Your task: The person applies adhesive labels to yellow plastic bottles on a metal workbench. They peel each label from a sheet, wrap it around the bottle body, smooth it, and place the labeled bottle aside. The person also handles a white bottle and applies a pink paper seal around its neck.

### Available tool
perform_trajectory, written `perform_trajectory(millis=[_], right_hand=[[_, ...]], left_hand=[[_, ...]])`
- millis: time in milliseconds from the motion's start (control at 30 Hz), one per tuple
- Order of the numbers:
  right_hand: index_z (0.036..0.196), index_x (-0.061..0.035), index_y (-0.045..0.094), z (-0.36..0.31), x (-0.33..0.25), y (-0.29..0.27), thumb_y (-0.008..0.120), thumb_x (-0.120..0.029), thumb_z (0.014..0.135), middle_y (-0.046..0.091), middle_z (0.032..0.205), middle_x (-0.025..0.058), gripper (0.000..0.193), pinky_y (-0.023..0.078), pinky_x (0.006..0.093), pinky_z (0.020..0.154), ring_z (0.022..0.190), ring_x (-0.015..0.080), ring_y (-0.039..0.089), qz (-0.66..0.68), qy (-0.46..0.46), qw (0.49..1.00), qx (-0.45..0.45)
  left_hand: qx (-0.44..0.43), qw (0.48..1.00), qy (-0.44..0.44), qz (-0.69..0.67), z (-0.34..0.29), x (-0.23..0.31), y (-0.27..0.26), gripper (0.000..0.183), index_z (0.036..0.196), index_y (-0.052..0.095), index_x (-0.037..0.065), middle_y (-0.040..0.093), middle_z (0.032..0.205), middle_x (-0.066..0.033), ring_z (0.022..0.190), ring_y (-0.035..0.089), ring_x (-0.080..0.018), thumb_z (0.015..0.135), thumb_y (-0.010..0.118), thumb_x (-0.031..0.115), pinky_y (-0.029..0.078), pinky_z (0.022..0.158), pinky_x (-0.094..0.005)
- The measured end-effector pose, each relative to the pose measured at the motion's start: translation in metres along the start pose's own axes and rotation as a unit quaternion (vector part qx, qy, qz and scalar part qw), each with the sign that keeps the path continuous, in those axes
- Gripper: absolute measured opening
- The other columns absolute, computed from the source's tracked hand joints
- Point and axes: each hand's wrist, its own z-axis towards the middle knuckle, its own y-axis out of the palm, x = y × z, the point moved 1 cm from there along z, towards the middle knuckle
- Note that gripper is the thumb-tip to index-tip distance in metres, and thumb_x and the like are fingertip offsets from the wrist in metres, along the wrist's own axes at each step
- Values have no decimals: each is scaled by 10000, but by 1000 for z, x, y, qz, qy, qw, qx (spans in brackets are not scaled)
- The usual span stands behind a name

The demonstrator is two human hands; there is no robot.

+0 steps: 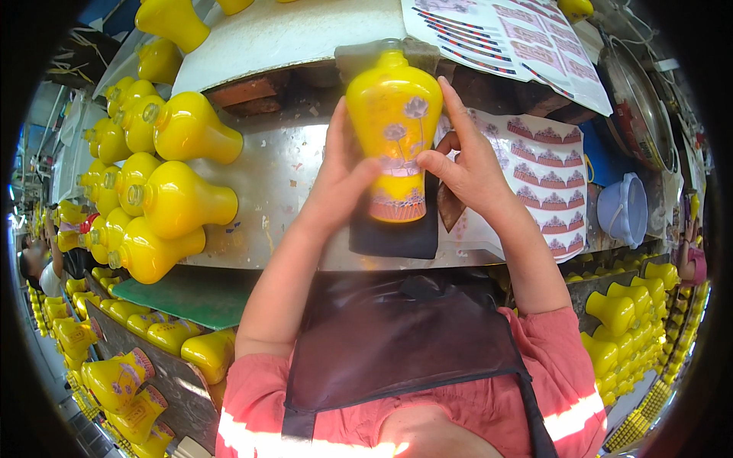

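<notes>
A glossy yellow vase [389,95] with purple flower decals and a pink patterned band at its base lies in front of me, neck pointing away. Along its left side, my left hand [343,172] grips it with the thumb over the lower body. My right hand [469,164] holds the opposite side, thumb pressed near the decal. Under the vase is a black pad [389,238], and a grey block [347,57] sits behind its neck. Below my right palm a brown flat piece [452,208] shows; I cannot tell whether the fingers hold it.
Several plain yellow vases [191,202] lie stacked at the left of the metal table [267,191]. Decal sheets [550,179] lie at the right and far right, near a lavender bucket [624,210]. Decorated vases [118,382] stand lower left; racks of yellow vases [622,313] fill the right.
</notes>
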Motion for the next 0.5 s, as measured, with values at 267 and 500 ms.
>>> perform_trajectory(millis=[267, 500], right_hand=[[1638, -113, 246, 1, -2, -1, 803, -303, 799, 601, 1339, 243, 1025, 536, 349, 767, 772, 230, 666, 17, 8, 1000, -7], [1639, -109, 244, 1, -2, -3, 800, -294, 798, 583, 1385, 238, 1025, 533, 343, 785, 783, 220, 665, 18, 14, 1000, -14]], left_hand=[[-5, 1000, -14, -3, 0, -1, -4, 951, 1658, 16, 115, 191, 1681, -167, 1553, 222, -301, 931, 626, 51, 210, 1257, -449], [-6, 1000, -17, -2, 1, -1, -4, 970, 1657, 8, 112, 175, 1687, -170, 1557, 213, -303, 923, 638, 43, 207, 1258, -445]])
